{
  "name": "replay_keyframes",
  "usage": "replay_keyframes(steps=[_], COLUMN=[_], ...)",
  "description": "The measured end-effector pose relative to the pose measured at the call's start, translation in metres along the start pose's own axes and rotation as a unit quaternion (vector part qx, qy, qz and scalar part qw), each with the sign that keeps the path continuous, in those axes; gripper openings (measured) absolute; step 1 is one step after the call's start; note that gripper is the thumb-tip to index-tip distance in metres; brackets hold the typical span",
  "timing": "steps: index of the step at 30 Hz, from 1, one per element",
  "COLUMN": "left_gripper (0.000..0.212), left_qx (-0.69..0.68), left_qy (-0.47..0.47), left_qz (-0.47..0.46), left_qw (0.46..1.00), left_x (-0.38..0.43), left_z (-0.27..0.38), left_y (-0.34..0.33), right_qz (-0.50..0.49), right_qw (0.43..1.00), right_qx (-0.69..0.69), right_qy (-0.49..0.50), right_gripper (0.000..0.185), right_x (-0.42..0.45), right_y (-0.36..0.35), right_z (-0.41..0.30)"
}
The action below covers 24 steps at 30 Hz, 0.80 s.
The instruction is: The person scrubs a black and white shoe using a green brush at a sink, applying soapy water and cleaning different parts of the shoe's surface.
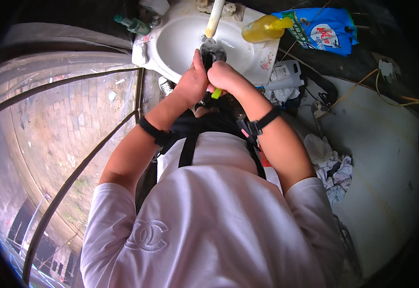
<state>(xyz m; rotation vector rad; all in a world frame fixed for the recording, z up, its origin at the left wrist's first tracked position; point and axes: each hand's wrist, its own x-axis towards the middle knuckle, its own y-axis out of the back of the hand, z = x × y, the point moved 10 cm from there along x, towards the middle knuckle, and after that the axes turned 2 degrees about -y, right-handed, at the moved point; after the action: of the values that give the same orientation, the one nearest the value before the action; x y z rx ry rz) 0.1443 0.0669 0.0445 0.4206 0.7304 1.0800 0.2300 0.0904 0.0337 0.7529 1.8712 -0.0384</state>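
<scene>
My left hand [194,82] and my right hand [223,76] are close together over the front of a white washbasin [175,43]. Between them, a dark, wet object [214,52] with a rounded end lies under the whitish spout pipe [214,19]. The straightened fingers of my left hand rest along its left side; their grip is partly hidden. My right hand is curled around a bright green handle [216,93], whose end sticks out below the fist. Whether the handle belongs to the dark object cannot be seen.
A yellow liquid bottle [261,29] stands on the basin's right rim, beside a blue refill pouch [328,30]. A green bottle [137,26] is at the left rim. At right are a grey jug [285,75], loose wires [357,86] and crumpled cloths [333,172]. Framed glass [87,144] borders the left.
</scene>
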Motion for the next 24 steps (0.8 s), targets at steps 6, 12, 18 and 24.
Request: replay_keyframes(steps=[6,12,18,24], left_gripper=[0.089,0.088,0.085,0.081], left_qx=[0.008,0.033,0.001,-0.043], left_qy=[-0.025,-0.004,-0.004,-0.027], left_qz=[-0.012,0.0,0.009,0.141], left_qw=[1.0,0.999,1.0,0.989], left_x=[0.002,0.008,0.005,0.011], left_z=[0.003,-0.004,0.001,-0.028], left_y=[-0.007,-0.006,-0.003,0.034], right_qz=[-0.013,-0.032,-0.023,-0.045], right_qw=[0.982,0.988,1.0,0.994], right_qx=[0.175,0.152,-0.018,-0.075], right_qy=[-0.064,-0.018,-0.004,0.066], right_gripper=[0.032,0.03,0.031,0.032], right_x=[0.013,0.012,0.017,0.012], right_y=[0.009,0.002,0.005,-0.015], right_z=[0.031,0.027,0.017,0.001])
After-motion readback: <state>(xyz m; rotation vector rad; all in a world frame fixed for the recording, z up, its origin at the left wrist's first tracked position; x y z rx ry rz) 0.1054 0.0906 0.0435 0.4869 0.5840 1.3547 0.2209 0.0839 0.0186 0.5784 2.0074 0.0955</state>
